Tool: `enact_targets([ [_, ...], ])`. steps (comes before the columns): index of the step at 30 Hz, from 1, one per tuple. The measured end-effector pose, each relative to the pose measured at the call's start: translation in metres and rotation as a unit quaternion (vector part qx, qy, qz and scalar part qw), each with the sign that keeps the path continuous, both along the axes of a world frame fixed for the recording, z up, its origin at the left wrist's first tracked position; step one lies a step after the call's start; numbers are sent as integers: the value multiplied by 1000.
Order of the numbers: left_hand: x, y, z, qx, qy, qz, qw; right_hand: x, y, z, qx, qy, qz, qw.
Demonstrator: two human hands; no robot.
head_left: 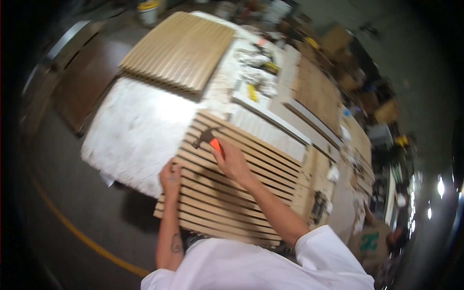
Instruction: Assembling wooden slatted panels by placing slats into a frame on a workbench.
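A slatted wooden panel point(232, 193) with dark gaps between its pale strips lies in front of me, overhanging the near side of the white-topped table. My right hand point(233, 162) is closed round the orange grip of a claw hammer point(205, 138). The hammer's dark head is over the panel's far left part; whether it touches the wood I cannot tell. At the panel's left edge, my left hand point(170, 179) has its fingers curled against the wood, their tips partly hidden.
A stack of slatted panels point(179, 50) sits at the table's far left. The worn white tabletop point(130, 130) shows on the left. Flat boards point(316, 94) and crumpled wrapping point(261, 79) lie on the right. Another person point(374, 244) is at the lower right. A bucket point(148, 13) stands beyond the table.
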State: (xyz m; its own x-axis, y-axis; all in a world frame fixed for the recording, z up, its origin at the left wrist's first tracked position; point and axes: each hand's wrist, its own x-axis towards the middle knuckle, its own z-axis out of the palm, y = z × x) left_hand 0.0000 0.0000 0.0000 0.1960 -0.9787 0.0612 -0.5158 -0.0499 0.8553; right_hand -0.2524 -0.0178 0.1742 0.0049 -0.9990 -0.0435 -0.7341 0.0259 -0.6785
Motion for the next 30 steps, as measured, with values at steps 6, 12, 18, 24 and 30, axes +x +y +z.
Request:
enact_targets([
  [6, -51, 1, 64, 33, 28, -73, 996, -174, 215, -56, 26, 19, -417, 908],
  [12, -48, 1, 70, 80, 1, -135, 988, -268, 312, -66, 90, 118, -532, 834],
  [18, -33, 28, 65, 136, -72, -186, 970, -284, 343, -114, 83, 116, -558, 818],
  [24, 11, 78, 70, 135, -165, -96, 972, -179, 352, -112, 67, 32, -508, 858],
  [30, 8, 91, 80, 200, -130, -57, 970, -180, 376, -112, 189, -8, -532, 825],
])
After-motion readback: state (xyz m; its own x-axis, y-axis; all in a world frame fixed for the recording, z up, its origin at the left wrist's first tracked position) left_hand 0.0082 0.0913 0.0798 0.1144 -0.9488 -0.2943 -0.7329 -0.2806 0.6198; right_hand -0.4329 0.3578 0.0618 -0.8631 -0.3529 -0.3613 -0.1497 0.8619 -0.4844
